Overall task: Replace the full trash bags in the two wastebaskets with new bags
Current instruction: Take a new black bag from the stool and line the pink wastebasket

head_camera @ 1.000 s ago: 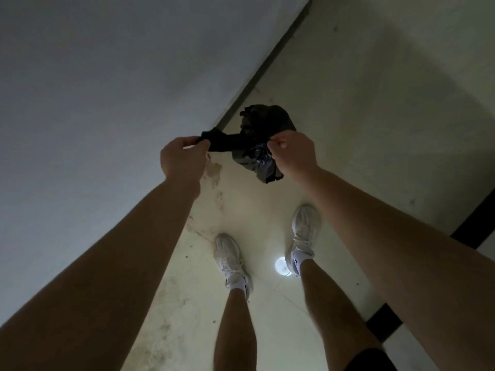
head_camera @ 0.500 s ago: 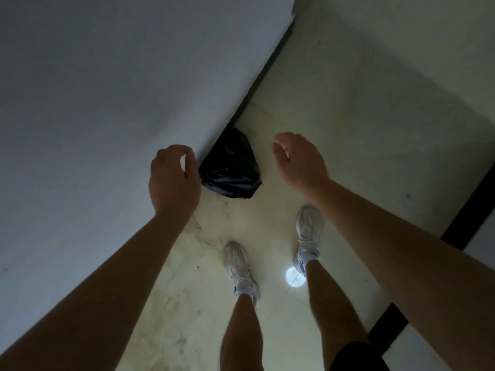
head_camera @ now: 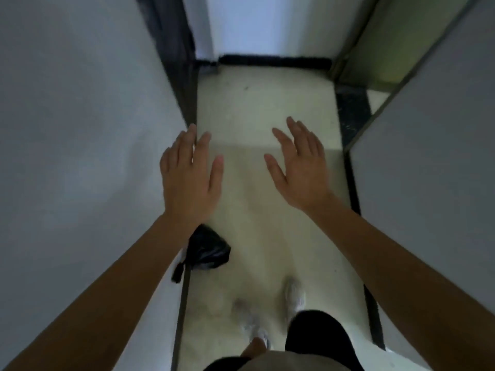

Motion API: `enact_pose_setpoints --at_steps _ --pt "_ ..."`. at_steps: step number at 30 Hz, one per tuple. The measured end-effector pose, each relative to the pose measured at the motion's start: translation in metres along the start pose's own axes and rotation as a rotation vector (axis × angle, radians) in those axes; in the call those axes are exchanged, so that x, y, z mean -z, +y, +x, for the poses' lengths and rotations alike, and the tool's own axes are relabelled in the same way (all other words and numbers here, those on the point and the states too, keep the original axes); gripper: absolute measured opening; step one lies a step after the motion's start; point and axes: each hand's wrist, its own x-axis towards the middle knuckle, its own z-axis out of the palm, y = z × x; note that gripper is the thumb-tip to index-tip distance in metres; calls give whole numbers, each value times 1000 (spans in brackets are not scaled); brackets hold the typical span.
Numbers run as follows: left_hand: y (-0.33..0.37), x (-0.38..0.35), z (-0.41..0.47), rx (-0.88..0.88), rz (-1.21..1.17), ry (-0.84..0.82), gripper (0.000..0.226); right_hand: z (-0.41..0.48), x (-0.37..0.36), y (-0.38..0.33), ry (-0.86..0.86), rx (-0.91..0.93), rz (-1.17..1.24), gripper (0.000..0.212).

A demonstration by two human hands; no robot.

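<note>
Cream floor (head_camera: 267, 108) (black bag (head_camera: 210, 250) beside wall (head_camera: 80, 129))

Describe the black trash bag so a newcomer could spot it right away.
Follow the grey left wall down to the pale floor. The black trash bag lies at its base, under the left forearm. It is the only dark, crumpled lump there.

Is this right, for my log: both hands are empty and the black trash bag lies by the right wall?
No: in the head view the black trash bag lies by the left wall; left hand and right hand are indeed empty.
</note>
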Motion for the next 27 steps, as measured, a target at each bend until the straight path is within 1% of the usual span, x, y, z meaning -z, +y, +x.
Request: enact_pose_setpoints --at_steps 3,6,9,11,15,17,20,23,27 --pt "86 33 38 -176 -82 14 52 -17 97 33 149 -111 -96 51" --pt "179 56 57 -375 -181 60 52 -54 198 74 249 -277 -219 51" --pt "279 72 44 -571 -291 60 53 -124 294 103 373 -414 -358 49" --pt "348 82 18 -717 -363 60 52 -186 349 113 437 -501 -442 47" --pt "470 104 -70 -963 -544 59 49 -333 437 104 527 -637 -574 37" --pt "509 114 -117 -1030 -626 54 47 -399 464 89 582 -687 -630 34" --pt "575 141 -231 -1180 -758 -6 46 -536 508 51 575 -906 -778 39" --pt "633 167 -339 -1350 -819 -81 49 -662 547 10 534 -1156 -879 48" --pt "707 188 -456 -1474 -849 -211 52 -798 590 -33 544 -1440 -928 55"
